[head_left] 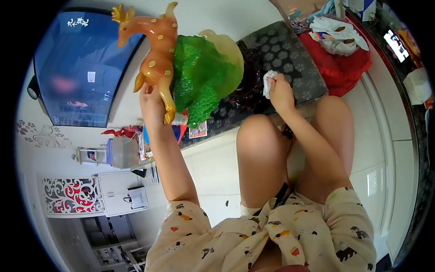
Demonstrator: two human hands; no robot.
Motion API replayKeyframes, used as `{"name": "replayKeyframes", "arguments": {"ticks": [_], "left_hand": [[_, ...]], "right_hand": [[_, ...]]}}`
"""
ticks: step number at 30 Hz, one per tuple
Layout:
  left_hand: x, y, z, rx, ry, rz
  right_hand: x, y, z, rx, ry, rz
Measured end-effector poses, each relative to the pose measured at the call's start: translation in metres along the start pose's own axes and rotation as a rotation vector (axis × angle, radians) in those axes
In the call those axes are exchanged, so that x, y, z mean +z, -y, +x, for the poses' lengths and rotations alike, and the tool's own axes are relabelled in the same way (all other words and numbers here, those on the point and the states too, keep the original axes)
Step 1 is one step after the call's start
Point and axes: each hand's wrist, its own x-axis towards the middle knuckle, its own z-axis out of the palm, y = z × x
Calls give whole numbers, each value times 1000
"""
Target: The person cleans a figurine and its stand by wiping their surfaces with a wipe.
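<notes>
A glossy orange-brown deer figurine [156, 50] with gold spots and antlers stands on a bright green rock-like mount [199, 75]. Below the green part is a dark, bumpy base [247, 81], resting on a black stone top with a flower pattern [283, 56]. My left hand [153, 103] grips the deer around its hindquarters, its fingers partly hidden behind the figure. In my right hand [280, 94] a crumpled white tissue [269, 84] is pinched, close beside the dark base and apart from the deer.
A large television screen [84, 68] is on the wall at left. Near my left forearm stand a clear plastic container [124, 152] and small items. A red bag-like thing [337, 59] with white wrapping [337, 34] lies at right. My bare knees are close to the stone top.
</notes>
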Motion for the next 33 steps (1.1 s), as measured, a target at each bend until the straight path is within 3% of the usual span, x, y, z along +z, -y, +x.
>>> {"name": "replayKeyframes", "arguments": {"ticks": [8, 19, 22, 26, 33], "left_hand": [[20, 16, -3, -126, -29, 69], [25, 20, 11, -88, 6, -4], [26, 24, 19, -96, -26, 85], [23, 32, 18, -39, -12, 208], [-14, 42, 19, -143, 28, 261]], "right_hand": [[-1, 2, -2, 14, 25, -4], [10, 1, -6, -35, -132, -89], [6, 8, -9, 15, -70, -81], [21, 15, -31, -98, -83, -47], [26, 17, -33, -71, 204, 61]]}}
